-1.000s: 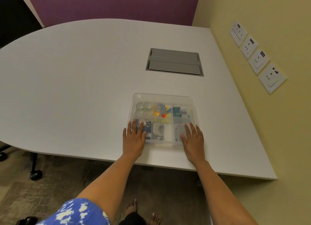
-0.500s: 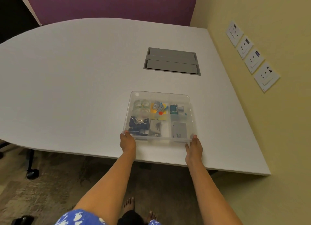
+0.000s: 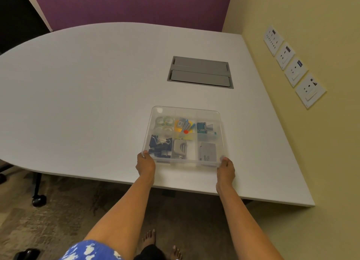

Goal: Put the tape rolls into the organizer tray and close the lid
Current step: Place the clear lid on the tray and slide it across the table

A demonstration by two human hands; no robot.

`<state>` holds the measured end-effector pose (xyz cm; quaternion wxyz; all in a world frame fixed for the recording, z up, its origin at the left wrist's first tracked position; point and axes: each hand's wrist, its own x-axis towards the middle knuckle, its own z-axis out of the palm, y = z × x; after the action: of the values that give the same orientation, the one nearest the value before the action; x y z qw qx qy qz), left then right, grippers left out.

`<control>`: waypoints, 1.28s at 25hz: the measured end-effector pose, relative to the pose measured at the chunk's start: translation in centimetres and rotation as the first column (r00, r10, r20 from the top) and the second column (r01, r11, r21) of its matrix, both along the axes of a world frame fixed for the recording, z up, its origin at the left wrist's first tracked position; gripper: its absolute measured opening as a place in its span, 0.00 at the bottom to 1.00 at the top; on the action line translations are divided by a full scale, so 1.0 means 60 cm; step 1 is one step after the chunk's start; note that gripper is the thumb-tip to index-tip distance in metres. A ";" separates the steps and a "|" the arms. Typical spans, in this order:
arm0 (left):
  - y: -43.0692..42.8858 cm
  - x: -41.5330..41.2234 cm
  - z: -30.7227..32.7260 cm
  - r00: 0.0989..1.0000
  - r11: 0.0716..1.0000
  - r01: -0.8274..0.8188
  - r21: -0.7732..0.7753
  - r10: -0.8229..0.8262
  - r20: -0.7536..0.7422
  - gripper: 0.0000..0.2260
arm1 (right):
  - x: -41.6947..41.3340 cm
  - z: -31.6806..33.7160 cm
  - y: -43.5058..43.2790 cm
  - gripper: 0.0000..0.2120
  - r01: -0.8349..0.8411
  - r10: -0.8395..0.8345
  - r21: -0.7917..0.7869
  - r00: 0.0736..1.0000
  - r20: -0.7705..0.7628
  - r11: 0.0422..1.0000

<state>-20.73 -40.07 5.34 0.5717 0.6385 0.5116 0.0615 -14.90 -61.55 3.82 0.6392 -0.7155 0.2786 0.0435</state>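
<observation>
A clear plastic organizer tray (image 3: 219, 127) sits on the white table near its front edge, with a clear lid lying over it. Several clear tape rolls (image 3: 164, 123) lie in its far-left compartment. Other compartments hold binder clips, a grey stapler-like item, a grey box and coloured small items. My left hand (image 3: 145, 165) grips the tray's near-left corner, thumb on top. My right hand (image 3: 226, 169) grips the near-right corner the same way.
A grey cable hatch (image 3: 200, 72) is set into the table (image 3: 78, 96) behind the tray. The yellow wall with several socket plates (image 3: 292, 68) runs along the right. A chair caster (image 3: 39, 200) stands on the carpet at left. My bare feet show below.
My hands slid back from lying flat on the lid to gripping the tray's two near corners. The tray sits slightly nearer the table's front edge.
</observation>
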 end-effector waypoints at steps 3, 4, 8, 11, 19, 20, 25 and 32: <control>-0.004 0.003 -0.001 0.999 0.999 -0.011 0.045 0.010 0.036 0.18 | 0.012 0.005 0.000 0.17 -0.042 0.044 -0.086 0.999 0.013 0.995; -0.002 0.008 0.000 0.999 0.996 -0.002 0.091 -0.002 0.039 0.17 | 0.020 0.008 0.001 0.17 -0.064 0.066 -0.123 0.998 0.019 0.990; 0.022 0.052 0.012 0.991 0.933 0.137 0.334 -0.131 -0.040 0.19 | 0.067 0.020 0.004 0.19 -0.168 0.176 -0.270 0.984 0.003 0.948; 0.045 0.093 0.017 0.970 0.899 0.239 0.368 -0.240 -0.046 0.18 | 0.110 0.024 0.005 0.19 -0.240 0.236 -0.337 0.970 -0.053 0.910; 0.095 0.210 0.011 0.934 0.882 0.346 0.319 -0.358 -0.023 0.22 | 0.239 0.033 0.044 0.19 -0.272 0.237 -0.357 0.961 -0.141 0.893; 0.101 0.226 0.013 0.931 0.882 0.351 0.314 -0.363 -0.021 0.23 | 0.256 0.035 0.051 0.20 -0.269 0.233 -0.345 0.962 -0.143 0.899; 0.127 0.306 0.018 0.955 0.933 0.296 0.207 -0.296 -0.032 0.27 | 0.343 0.040 0.080 0.23 -0.228 0.189 -0.324 0.971 -0.147 0.918; 0.131 0.351 0.020 0.955 0.947 0.280 0.158 -0.258 -0.142 0.31 | 0.408 0.020 0.094 0.29 -0.322 0.219 -0.407 0.935 -0.279 0.855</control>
<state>0.35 -32.21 6.55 0.4842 0.7529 0.4456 -0.0107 9.56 -55.90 5.00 0.4098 -0.8655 0.2468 0.1482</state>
